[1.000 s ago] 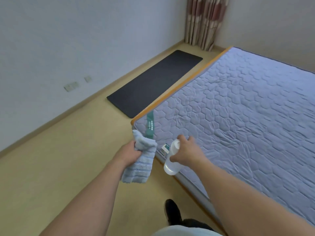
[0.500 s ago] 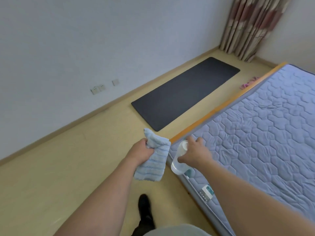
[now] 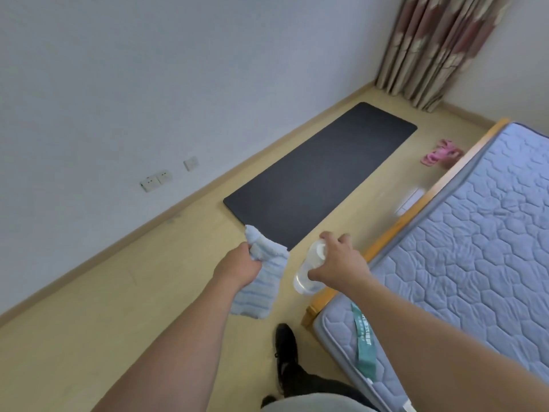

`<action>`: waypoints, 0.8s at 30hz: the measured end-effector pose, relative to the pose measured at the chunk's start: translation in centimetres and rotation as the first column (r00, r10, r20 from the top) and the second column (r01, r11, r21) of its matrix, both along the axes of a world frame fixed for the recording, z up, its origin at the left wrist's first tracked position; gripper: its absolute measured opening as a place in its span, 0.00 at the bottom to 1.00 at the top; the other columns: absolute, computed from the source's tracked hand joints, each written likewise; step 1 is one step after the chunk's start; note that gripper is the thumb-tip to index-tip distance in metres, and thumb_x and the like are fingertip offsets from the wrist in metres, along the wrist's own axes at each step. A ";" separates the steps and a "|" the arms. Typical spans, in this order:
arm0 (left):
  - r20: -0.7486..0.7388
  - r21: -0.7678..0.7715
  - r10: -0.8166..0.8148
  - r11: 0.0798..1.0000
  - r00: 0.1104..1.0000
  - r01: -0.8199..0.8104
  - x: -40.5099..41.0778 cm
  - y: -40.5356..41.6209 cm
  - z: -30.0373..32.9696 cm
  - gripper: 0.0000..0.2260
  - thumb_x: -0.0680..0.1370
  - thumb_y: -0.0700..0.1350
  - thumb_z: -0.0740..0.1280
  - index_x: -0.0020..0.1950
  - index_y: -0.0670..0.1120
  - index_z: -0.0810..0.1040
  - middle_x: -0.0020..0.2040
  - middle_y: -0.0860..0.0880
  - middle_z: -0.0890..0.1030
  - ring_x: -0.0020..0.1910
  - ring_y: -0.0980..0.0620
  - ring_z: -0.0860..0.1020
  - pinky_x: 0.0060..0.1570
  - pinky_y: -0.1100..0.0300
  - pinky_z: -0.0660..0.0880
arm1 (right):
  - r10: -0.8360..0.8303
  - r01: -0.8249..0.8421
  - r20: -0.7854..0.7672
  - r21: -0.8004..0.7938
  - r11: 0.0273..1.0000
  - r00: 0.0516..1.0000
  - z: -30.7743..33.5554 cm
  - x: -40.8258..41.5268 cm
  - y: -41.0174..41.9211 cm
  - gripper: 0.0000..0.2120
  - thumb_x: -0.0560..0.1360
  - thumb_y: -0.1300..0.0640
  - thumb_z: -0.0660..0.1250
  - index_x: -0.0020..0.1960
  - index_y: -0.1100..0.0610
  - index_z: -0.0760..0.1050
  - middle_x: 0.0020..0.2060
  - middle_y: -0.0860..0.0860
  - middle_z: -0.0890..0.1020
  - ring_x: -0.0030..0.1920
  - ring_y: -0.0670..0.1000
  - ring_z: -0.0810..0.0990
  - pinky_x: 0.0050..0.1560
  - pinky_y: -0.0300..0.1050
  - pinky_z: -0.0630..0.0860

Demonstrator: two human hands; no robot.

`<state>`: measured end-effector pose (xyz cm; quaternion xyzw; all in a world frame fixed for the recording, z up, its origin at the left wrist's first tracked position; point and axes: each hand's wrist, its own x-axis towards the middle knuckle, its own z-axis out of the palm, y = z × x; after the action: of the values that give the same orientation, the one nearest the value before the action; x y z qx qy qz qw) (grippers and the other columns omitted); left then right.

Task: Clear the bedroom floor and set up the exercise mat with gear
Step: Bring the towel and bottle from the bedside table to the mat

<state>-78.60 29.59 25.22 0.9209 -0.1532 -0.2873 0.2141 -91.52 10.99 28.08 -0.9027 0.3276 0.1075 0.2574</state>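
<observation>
- Head view, whole room: wooden floor (image 3: 89, 337) runs between a pale wall and the bed (image 3: 475, 263), which fills the right side with its quilted mattress bare.
- Exercise mat (image 3: 323, 173): black, unrolled flat on the floor, long axis running away from the person toward the curtain (image 3: 439, 46) in the far corner, roughly parallel to the wall and to the bed's wooden edge. A strip of bare floor separates it from the bed.
- Near short end of the mat lies straight ahead of both hands and beyond them; in this view the towel's top corner overlaps the mat's near corner, but the hands are held up in the air, so no contact.
- Pink item (image 3: 442, 151), slippers by the look of it, lies on the floor beside the mat's far end, near the bed rail. Judgement: floor not fully cleared yet.
- Towel (image 3: 261, 281): pale blue, striped, hanging down from the left hand (image 3: 240, 267), whose fingers are bunched round its upper part.
- Bottle (image 3: 309, 272): clear plastic, white cap, tilted, held near the neck by the right hand (image 3: 338, 266) with fingers and thumb curled round it.
- Key relation: left hand sits on the mat side, lined up with the near corner; right hand is nearer the bed corner. Judgement: a step forward and a lowering reach should set both items down by the near end.
</observation>
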 end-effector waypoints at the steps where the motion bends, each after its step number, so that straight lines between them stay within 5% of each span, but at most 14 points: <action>1: 0.000 0.008 -0.007 1.000 1.000 0.007 1.4 -0.5 0.1 0.08 0.78 0.52 0.60 0.53 0.51 0.72 0.44 0.53 0.79 0.43 0.51 0.78 0.43 0.56 0.74 | 0.009 -0.009 -0.017 0.000 1.000 1.000 -0.2 1.4 -0.4 0.41 0.63 0.44 0.74 0.71 0.45 0.59 0.57 0.50 0.65 0.46 0.55 0.74 0.40 0.46 0.75; 9: -0.017 0.016 0.000 1.000 1.000 0.000 11.9 -3.6 0.2 0.09 0.80 0.57 0.55 0.48 0.55 0.71 0.43 0.55 0.79 0.42 0.54 0.78 0.40 0.57 0.71 | -0.028 0.030 -0.031 0.043 0.999 0.999 -0.8 11.4 -3.8 0.40 0.62 0.45 0.73 0.70 0.44 0.58 0.58 0.49 0.65 0.49 0.56 0.76 0.47 0.50 0.79; 15: 0.004 0.072 -0.144 0.987 0.990 0.143 20.1 -6.6 0.0 0.08 0.80 0.51 0.56 0.55 0.51 0.71 0.46 0.52 0.80 0.45 0.51 0.79 0.49 0.53 0.76 | -0.095 0.095 -0.009 0.045 0.994 0.995 -0.9 18.5 -6.2 0.38 0.63 0.47 0.73 0.68 0.45 0.60 0.55 0.49 0.64 0.47 0.55 0.75 0.45 0.46 0.78; 20: -0.139 0.055 -0.213 0.973 0.967 0.222 27.7 -9.2 -0.5 0.14 0.77 0.56 0.53 0.54 0.53 0.74 0.48 0.53 0.81 0.47 0.51 0.80 0.54 0.48 0.77 | -0.224 0.224 -0.021 0.056 0.973 0.974 -1.5 23.6 -7.6 0.38 0.63 0.47 0.73 0.68 0.44 0.59 0.57 0.49 0.64 0.48 0.56 0.76 0.46 0.47 0.80; 24: -0.248 0.038 -0.059 0.997 0.967 0.071 33.4 -11.8 -0.2 0.24 0.73 0.64 0.51 0.49 0.49 0.78 0.47 0.48 0.84 0.47 0.48 0.82 0.56 0.47 0.76 | -0.299 0.299 -0.010 0.034 0.954 0.954 -1.3 27.0 -8.9 0.40 0.62 0.46 0.74 0.69 0.43 0.58 0.59 0.49 0.65 0.49 0.55 0.77 0.49 0.51 0.82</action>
<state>-45.24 17.75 24.97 0.8773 -0.1486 -0.4099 0.2004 -64.56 2.06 26.77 -0.8378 0.4592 0.0752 0.2857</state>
